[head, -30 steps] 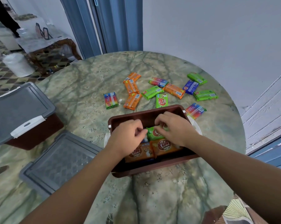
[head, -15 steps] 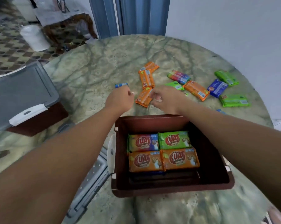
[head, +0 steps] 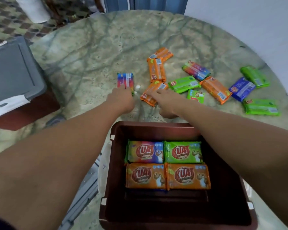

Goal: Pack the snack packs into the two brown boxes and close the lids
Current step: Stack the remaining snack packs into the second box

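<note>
Left hand [head: 121, 100] has its fingertips down on the near end of the rainbow pack [head: 125, 80], can't tell yet if they've actually closed on it. Right hand [head: 164, 100] lies flat across the orange pack [head: 154, 92], fingers straight, no grip. I'd curl under each pack's edges before lifting, then drop them flat onto the four already in the brown box [head: 116, 193] behind both wrists.
</note>
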Motion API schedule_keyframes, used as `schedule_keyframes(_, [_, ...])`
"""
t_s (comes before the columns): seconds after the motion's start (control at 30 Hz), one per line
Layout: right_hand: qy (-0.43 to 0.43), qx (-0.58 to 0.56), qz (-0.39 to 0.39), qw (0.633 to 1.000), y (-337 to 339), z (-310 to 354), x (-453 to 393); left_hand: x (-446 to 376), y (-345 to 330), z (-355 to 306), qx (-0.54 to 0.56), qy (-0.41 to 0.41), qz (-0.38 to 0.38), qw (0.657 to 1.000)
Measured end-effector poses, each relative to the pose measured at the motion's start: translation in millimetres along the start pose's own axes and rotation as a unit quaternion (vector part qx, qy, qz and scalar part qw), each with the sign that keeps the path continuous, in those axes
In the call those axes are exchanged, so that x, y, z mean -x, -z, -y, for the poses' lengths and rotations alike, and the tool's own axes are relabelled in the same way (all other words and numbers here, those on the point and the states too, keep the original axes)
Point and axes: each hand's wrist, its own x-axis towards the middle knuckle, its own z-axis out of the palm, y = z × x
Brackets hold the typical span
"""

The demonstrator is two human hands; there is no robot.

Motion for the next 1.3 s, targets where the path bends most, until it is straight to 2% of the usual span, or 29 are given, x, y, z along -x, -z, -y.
schedule_keyframes(0.13, [-0.012, 0.055, -0.046, 0.997, -4, 3, -4, 4, 11, 3, -0.036, -0.036, -0.024, 0.998])
schedule_keyframes(0.3, [-0.012, 0.113, -0.066, 0.991, -2, 10, -5, 11, 15, -1, -0.069, -0.063, -0.036, 0.995])
schedule_keyframes(0.4, [-0.004, 0.104, -0.08, 0.991, -1, 8, -2, 13, 14, -5, -0.056, -0.041, -0.047, 0.996])
schedule_keyframes(0.5, [0.014, 0.103, -0.098, 0.99, -4, 2, -1, 11, 7, -5, 0.032, 0.01, -0.053, 0.998])
schedule_keyframes(0.6, [0.024, 0.071, -0.051, 0.996, -8, 2, 0, 12, 6, -7, 0.128, 0.063, -0.03, 0.989])
schedule_keyframes(0.73, [0.006, 0.06, -0.034, 0.998, -8, 4, 0, 9, 9, -10, 0.09, 0.061, 0.025, 0.994])
schedule_keyframes(0.9, [-0.01, 0.108, -0.048, 0.993, -4, 1, 6, 7, 4, -9, 0.072, 0.074, 0.032, 0.994])
schedule_keyframes(1.03, [-0.015, 0.038, -0.082, 0.996, 1, 1, 11, 16, 8, -9, 0.126, 0.117, 0.047, 0.984])
schedule_keyframes(1.17, [-0.023, -0.092, -0.161, 0.982, 14, 8, 27, 26, 24, -7, 0.223, 0.106, -0.04, 0.968])
schedule_keyframes(1.3, [-0.054, -0.146, -0.222, 0.962, 28, 12, 52, 52, 50, -11, 0.2, 0.073, -0.102, 0.972])
